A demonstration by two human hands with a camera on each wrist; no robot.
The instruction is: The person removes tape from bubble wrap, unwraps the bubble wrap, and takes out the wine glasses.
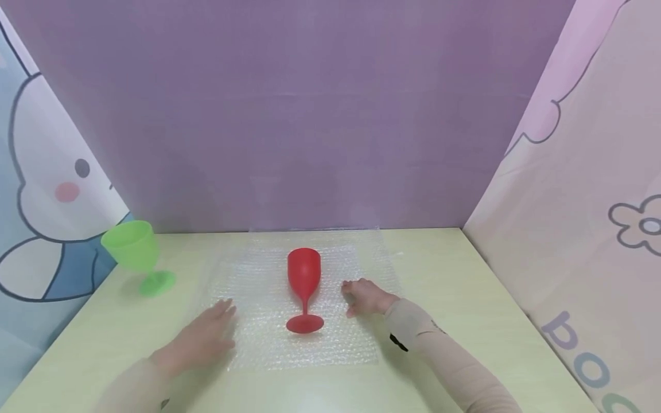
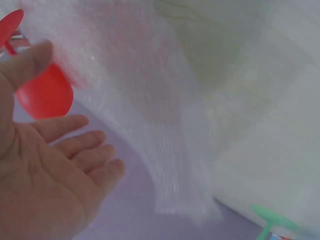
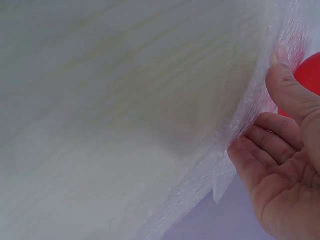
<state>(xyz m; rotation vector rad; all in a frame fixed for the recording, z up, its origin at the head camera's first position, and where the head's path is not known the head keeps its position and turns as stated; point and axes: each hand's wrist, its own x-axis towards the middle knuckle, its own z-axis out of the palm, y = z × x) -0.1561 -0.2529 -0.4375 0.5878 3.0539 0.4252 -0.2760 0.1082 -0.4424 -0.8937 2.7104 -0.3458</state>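
A red plastic goblet [image 1: 304,272] lies on its side on a sheet of clear bubble wrap [image 1: 258,344], its rim towards the wall and its foot towards me. To the left of the goblet, my left hand [image 1: 198,338] is at the wrap's left edge, slightly blurred. The left wrist view shows that hand's palm [image 2: 45,180] with the fingers extended and nothing held. My right hand [image 1: 368,297] is over the right part of the wrap, close to the goblet. Its fingers [image 3: 270,142] are loosely bent at the wrap's edge in the right wrist view.
A green goblet [image 1: 131,246] stands at the left edge of the pale wooden table [image 1: 439,264]. Behind the table rises a purple wall [image 1: 320,115]. Printed panels flank it, with a cartoon figure [image 1: 62,172] on the left and a flower [image 1: 648,225] on the right.
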